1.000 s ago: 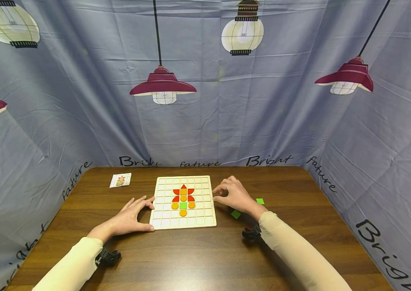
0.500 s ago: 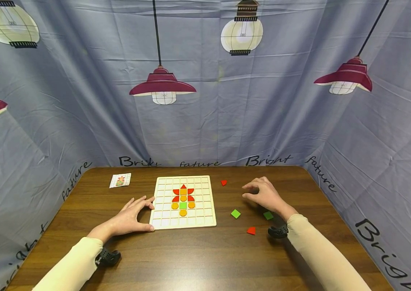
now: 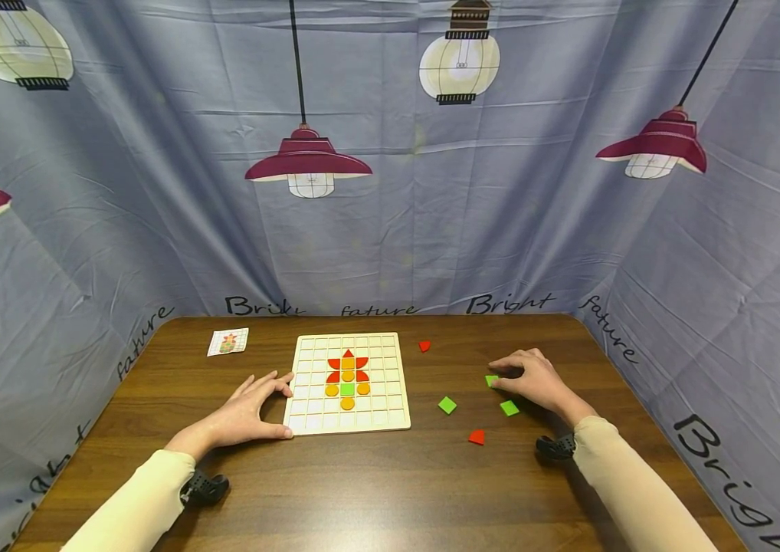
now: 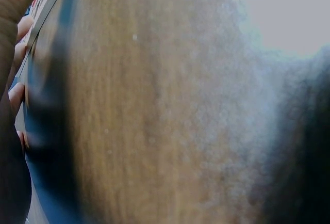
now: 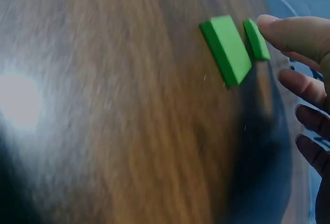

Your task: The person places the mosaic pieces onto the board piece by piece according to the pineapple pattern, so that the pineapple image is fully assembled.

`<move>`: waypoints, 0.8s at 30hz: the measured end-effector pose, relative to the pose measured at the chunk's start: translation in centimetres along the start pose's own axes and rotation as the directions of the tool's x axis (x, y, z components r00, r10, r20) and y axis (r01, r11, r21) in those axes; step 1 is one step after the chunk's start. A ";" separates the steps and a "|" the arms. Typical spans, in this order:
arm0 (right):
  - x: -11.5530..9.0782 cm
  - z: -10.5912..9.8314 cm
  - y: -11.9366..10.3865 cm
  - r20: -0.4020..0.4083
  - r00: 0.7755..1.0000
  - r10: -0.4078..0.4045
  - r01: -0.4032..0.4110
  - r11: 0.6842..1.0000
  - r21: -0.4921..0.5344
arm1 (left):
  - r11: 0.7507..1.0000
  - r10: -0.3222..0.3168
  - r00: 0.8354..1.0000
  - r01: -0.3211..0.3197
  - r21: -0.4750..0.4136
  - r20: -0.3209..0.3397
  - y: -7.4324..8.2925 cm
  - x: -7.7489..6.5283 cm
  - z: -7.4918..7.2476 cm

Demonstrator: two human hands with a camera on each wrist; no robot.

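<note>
My left hand (image 3: pixel 241 415) rests at the left edge of a cream gridded board (image 3: pixel 385 387), thumb and fingers spread along that edge. On the board, red, orange and green flat pieces form a flower-like pattern around a green square (image 3: pixel 347 389). To the right, my right hand (image 3: pixel 536 382) is over a green square tile (image 3: pixel 491 380), thumb and fingers apart on either side of it. In the right wrist view the thumb tip overlaps the edge of that tile (image 5: pixel 256 41). Another green tile (image 5: pixel 227 51) lies beside it, nearer the wrist.
A third green tile (image 3: pixel 447 405) and a red piece (image 3: pixel 476 437) lie between the board and my right hand. Farther back is another red piece (image 3: pixel 425 346). A small printed card (image 3: pixel 227 342) with a flower picture lies at the back left of the wooden table (image 3: pixel 362 491).
My right hand has moved right, from the board's right edge to the green tile, uncovering both loose red pieces and the other green tiles. The left hand and the board have stayed put.
</note>
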State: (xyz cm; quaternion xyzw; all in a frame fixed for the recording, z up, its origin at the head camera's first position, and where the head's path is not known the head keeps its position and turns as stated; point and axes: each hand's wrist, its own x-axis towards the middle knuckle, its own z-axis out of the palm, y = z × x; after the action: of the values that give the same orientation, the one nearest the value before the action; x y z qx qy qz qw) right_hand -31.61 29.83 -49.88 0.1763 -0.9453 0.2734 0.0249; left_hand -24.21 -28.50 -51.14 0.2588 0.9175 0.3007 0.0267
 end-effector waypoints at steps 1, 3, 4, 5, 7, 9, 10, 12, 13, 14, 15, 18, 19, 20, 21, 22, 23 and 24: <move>-0.1 0.0 0.2 0.005 1.000 0.002 -0.002 1.000 -0.001 | 1.000 0.000 1.000 0.000 0.002 0.000 0.0 0.0 0.0; -0.3 0.0 0.6 0.011 1.000 0.012 -0.012 1.000 0.008 | 1.000 0.001 1.000 -0.001 0.002 0.001 0.0 0.0 0.0; -0.4 0.0 0.7 0.013 1.000 0.012 -0.012 1.000 0.017 | 1.000 0.000 1.000 0.000 0.001 0.002 0.0 0.0 0.0; -0.5 0.0 0.8 0.015 1.000 0.016 -0.016 1.000 0.024 | 1.000 0.000 1.000 0.000 0.001 0.002 0.0 0.0 0.0; -0.6 0.0 1.0 0.019 1.000 0.020 -0.021 0.999 0.040 | 1.000 -0.001 1.000 0.001 -0.003 0.002 0.0 0.0 0.0; -0.7 0.0 1.1 0.020 0.999 0.026 -0.027 0.998 0.051 | 1.000 -0.002 1.000 0.002 -0.004 0.002 -0.1 0.0 0.0; -0.7 0.0 1.1 0.017 0.999 0.028 -0.029 0.998 0.051 | 1.000 -0.003 1.000 0.003 -0.004 0.002 -0.1 0.0 0.0; -0.8 0.1 1.2 0.013 0.999 0.034 -0.034 0.998 0.049 | 1.000 -0.004 1.000 0.004 -0.002 0.000 -0.1 0.0 0.0; -0.8 0.2 1.2 0.010 0.999 0.035 -0.035 0.998 0.047 | 1.000 -0.005 1.000 0.005 0.000 -0.001 -0.1 0.0 0.0; -0.8 0.2 1.3 0.007 0.999 0.035 -0.035 0.998 0.044 | 1.000 -0.004 1.000 0.004 0.002 -0.001 -0.1 0.0 0.0; -0.8 0.2 1.3 0.005 0.999 0.034 -0.034 0.999 0.041 | 1.000 -0.003 1.000 0.003 0.005 -0.002 -0.1 0.0 0.1; -0.8 0.3 1.4 -0.002 1.000 0.029 -0.029 0.999 0.035 | 1.000 -0.002 1.000 0.002 0.009 -0.002 0.0 0.0 0.1; -0.8 0.4 1.4 -0.004 1.000 0.027 -0.027 0.999 0.035 | 1.000 -0.003 1.000 0.003 0.010 -0.002 0.0 0.0 0.1; -0.8 0.4 1.4 -0.006 1.000 0.026 -0.026 0.999 0.036 | 1.000 -0.003 1.000 0.003 0.010 -0.001 0.1 0.0 0.0; -0.8 0.4 1.4 -0.008 1.000 0.026 -0.025 0.999 0.037 | 1.000 -0.004 1.000 0.004 0.009 0.000 0.1 0.0 0.0; -0.8 0.4 1.4 -0.010 1.000 0.025 -0.025 0.999 0.037 | 1.000 -0.006 1.000 0.006 0.008 0.001 0.1 0.0 0.0; -0.8 0.4 1.4 -0.010 1.000 0.025 -0.025 0.999 0.038 | 1.000 -0.007 1.000 0.007 0.007 0.001 0.2 0.0 0.0; -0.8 0.4 1.4 -0.010 1.000 0.025 -0.025 0.999 0.037 | 1.000 -0.009 1.000 0.009 0.006 0.002 0.2 0.0 0.0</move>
State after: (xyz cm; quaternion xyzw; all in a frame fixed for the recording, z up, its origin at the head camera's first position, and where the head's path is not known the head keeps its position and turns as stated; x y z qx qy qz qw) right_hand -31.32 30.99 -51.06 0.1634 -0.9420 0.2921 0.0233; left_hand -24.08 -28.39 -51.01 0.2552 0.9195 0.2977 0.0282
